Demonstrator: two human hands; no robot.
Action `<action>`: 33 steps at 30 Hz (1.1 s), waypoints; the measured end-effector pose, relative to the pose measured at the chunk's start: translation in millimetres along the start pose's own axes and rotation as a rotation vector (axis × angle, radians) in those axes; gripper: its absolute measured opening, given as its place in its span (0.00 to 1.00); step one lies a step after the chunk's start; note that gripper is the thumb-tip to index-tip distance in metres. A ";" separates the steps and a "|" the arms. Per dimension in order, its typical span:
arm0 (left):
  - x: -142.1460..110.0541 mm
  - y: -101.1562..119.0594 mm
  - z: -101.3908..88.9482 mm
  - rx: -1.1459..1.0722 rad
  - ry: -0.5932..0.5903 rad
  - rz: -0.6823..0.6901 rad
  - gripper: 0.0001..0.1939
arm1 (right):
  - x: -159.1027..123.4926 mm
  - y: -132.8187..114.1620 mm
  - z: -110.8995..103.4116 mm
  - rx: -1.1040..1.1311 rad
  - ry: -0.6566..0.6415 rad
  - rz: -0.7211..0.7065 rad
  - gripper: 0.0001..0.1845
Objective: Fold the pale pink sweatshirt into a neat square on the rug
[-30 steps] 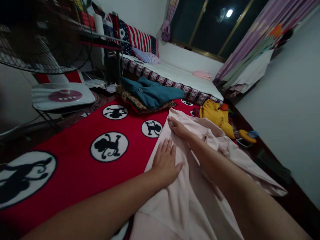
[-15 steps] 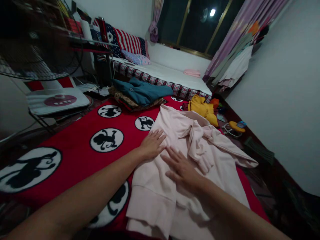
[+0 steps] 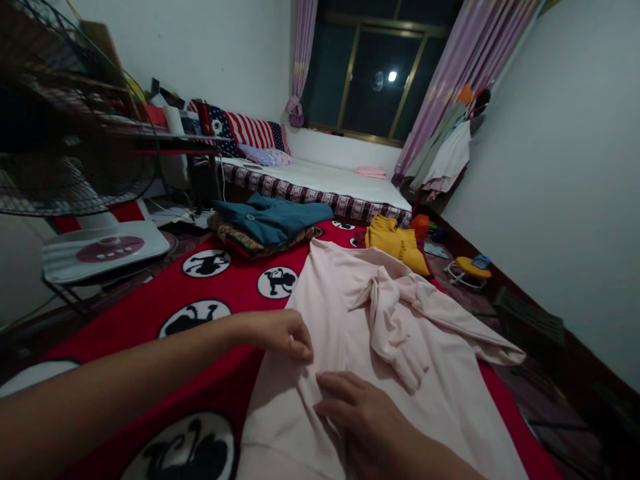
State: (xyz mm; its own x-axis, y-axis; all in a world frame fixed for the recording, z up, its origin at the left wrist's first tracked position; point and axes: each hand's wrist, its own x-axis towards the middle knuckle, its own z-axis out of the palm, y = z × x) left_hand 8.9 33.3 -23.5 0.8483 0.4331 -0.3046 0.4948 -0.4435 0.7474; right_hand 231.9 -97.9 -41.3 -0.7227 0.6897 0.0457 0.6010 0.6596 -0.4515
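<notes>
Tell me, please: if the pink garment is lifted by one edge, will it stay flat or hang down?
The pink garment would probably hang limp: it already wrinkles where the left hand pinches its edge. Its knotted sleeves look soft, so it likely drags across the red blanket.

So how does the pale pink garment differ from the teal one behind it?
The pale pink garment lies spread flat on the red blanket, both hands on it; the teal garment sits bunched on a pile, untouched. The pink one covers far more area. Both are plain, single-coloured cloth.
</notes>
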 end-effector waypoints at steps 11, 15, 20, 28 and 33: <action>99.2 -64.1 -44.3 0.622 0.822 -0.211 0.20 | 6.3 28.7 2.3 0.049 0.009 0.023 0.16; 104.9 -72.3 -27.4 0.681 0.901 -0.297 0.23 | 54.4 46.2 -41.1 0.089 0.218 0.143 0.19; 102.1 -72.1 -24.1 0.698 0.923 -0.356 0.23 | 147.1 105.7 -65.5 -0.137 0.286 0.180 0.21; 100.4 -72.2 -19.9 0.687 0.994 -0.427 0.22 | 207.7 203.1 -67.4 -0.369 0.069 0.404 0.29; 99.0 -71.8 -21.4 0.654 0.998 -0.424 0.22 | 229.1 217.3 -73.3 -0.328 0.108 0.653 0.29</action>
State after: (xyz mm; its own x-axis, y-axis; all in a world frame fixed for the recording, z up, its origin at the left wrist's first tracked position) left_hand 53.3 124.8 -94.7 0.2305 0.9111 0.3416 0.9344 -0.3053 0.1836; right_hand 222.0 225.3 -63.6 -0.1557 0.9867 -0.0465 0.9806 0.1487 -0.1281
